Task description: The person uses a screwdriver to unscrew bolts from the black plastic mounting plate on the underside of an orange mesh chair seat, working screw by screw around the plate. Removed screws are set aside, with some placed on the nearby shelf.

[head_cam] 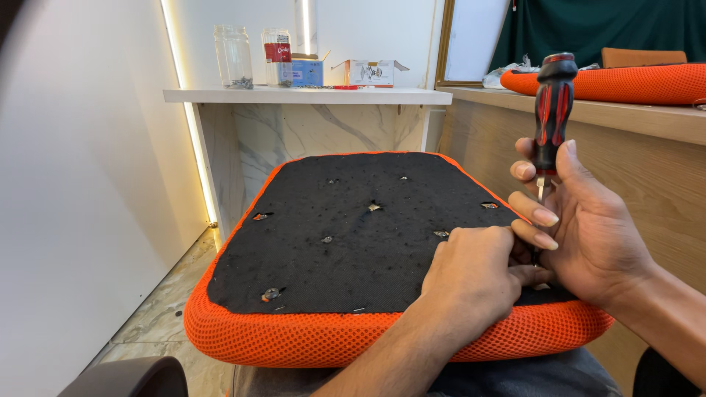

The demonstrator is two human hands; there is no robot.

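An orange mesh seat cushion (294, 338) lies upside down in front of me, its black fabric underside (353, 220) dotted with several screw holes and small metal fittings. My right hand (588, 228) holds a screwdriver with a red and black handle (553, 103) upright, its tip down at the cushion's right near corner. My left hand (471, 279) rests curled on the black fabric beside the tip, fingers pinched around the spot where the shaft meets the seat. The tip itself is hidden by my fingers.
A white marble-look shelf (309, 95) behind the cushion carries two glass jars (234, 55), a blue box and a white box (371, 72). A second orange cushion (625, 82) lies on a wooden counter (647, 117) at right. White wall at left, tiled floor below.
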